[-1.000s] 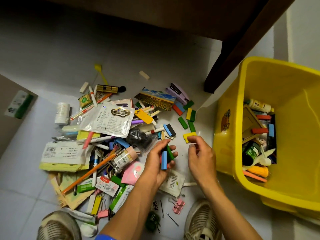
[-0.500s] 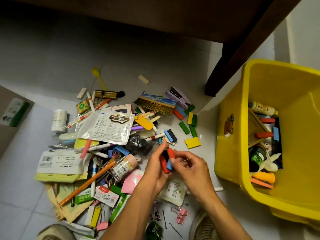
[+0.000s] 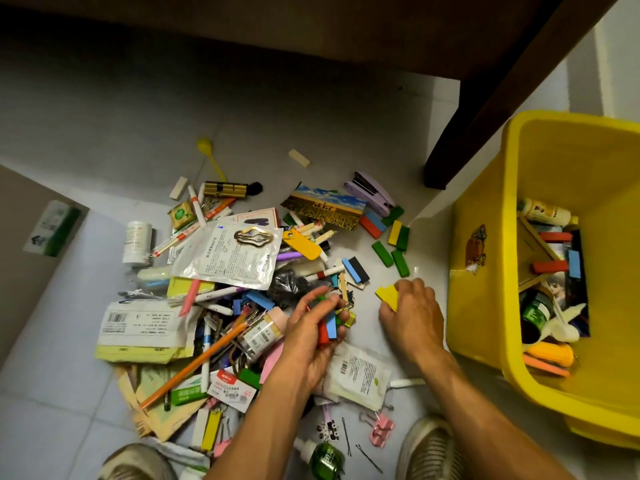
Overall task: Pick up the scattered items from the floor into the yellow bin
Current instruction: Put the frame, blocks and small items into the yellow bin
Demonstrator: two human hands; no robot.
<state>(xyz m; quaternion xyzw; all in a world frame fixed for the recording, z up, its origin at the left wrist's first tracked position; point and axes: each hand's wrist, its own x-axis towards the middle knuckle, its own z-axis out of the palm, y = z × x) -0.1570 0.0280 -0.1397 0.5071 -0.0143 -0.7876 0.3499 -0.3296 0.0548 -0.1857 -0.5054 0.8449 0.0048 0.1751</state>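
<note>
Left hand [image 3: 313, 327] fingers around coloured blocks [image 3: 328, 329]; right hand [image 3: 412, 311] fingers pinching yellow block [image 3: 387, 295].

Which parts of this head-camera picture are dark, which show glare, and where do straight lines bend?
Head view: the floor under the brown table lies in deep shadow; a small glare spot sits on the tile beside the yellow bin; wide-angle distortion splays the table leg and the bin's walls outward; the clutter stays fairly sharp.

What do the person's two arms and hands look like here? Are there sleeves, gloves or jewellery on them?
Both hands are bare: the left hand and the right hand show no gloves, and no rings or watch are visible. The forearms are uncovered to the bottom edge of the picture, with no sleeve in view.
</note>
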